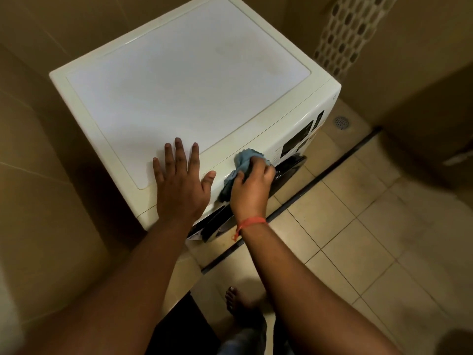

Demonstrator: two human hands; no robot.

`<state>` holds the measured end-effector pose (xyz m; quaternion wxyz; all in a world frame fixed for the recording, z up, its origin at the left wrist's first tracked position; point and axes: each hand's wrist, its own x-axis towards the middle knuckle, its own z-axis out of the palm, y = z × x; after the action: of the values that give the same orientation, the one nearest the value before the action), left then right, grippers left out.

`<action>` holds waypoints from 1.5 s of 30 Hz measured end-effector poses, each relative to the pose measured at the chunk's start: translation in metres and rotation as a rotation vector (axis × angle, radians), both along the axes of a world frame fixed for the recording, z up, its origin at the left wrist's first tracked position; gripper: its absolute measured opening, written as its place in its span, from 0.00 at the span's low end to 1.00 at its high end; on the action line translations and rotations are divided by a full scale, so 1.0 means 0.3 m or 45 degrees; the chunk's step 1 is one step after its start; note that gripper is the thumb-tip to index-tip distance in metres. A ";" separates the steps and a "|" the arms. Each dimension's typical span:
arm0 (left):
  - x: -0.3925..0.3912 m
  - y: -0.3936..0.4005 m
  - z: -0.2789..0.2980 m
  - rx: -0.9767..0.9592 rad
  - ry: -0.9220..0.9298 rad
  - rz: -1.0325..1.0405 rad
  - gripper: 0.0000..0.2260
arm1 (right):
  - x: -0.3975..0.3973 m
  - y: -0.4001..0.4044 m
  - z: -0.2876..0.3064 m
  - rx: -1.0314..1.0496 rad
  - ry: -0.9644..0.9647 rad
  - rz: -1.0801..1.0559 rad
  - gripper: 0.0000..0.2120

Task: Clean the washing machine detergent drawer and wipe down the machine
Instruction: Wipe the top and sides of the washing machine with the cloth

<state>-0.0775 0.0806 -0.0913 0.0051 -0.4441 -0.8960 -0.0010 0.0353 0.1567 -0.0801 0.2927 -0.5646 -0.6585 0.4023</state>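
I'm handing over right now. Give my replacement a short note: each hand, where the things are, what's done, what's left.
Left hand: open, flat on the washing machine top near its front edge, bracing.
Right hand: shut on the blue cloth, pressing it to the upper front panel beside the dark display.
Done: cannot tell which surfaces are already wiped; the top looks free of items.
Left: finish the front panel and door; the detergent drawer is not clearly visible, so check it.

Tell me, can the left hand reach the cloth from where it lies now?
Probably yes. The left hand lies flat on the machine top, and its thumb is close to the cloth in the right hand; nothing stands between them.
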 end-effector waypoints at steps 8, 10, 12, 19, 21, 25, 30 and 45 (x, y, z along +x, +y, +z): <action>0.006 0.002 0.004 -0.014 -0.006 -0.002 0.33 | 0.063 0.313 0.007 0.006 0.085 -0.142 0.10; 0.006 0.001 0.003 -0.040 -0.006 0.002 0.34 | 0.102 0.315 -0.068 -0.037 0.063 -0.105 0.09; 0.002 0.003 0.006 -0.064 -0.007 0.004 0.34 | 0.134 0.337 -0.148 -0.269 0.036 -0.100 0.08; 0.010 0.138 0.055 -0.080 -0.025 -0.097 0.36 | 0.151 0.397 -0.130 -0.402 0.318 -0.186 0.06; 0.028 0.224 0.073 -0.060 -0.019 -0.125 0.36 | 0.167 0.400 -0.155 -0.426 0.320 -0.184 0.07; 0.064 0.381 0.094 -0.066 0.025 -0.201 0.34 | 0.183 0.449 -0.187 -0.886 0.270 -0.252 0.06; 0.084 0.507 0.070 -0.108 0.016 -0.234 0.35 | 0.184 0.464 -0.142 -0.785 0.334 -0.187 0.06; 0.114 0.562 0.033 -0.212 -0.009 -0.207 0.34 | 0.183 0.454 -0.150 -0.498 0.299 -0.023 0.17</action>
<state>-0.0432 0.2491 -0.0814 -0.0349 -0.5142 -0.8539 0.0716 0.0901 0.2930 -0.1250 0.2560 -0.5658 -0.5242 0.5827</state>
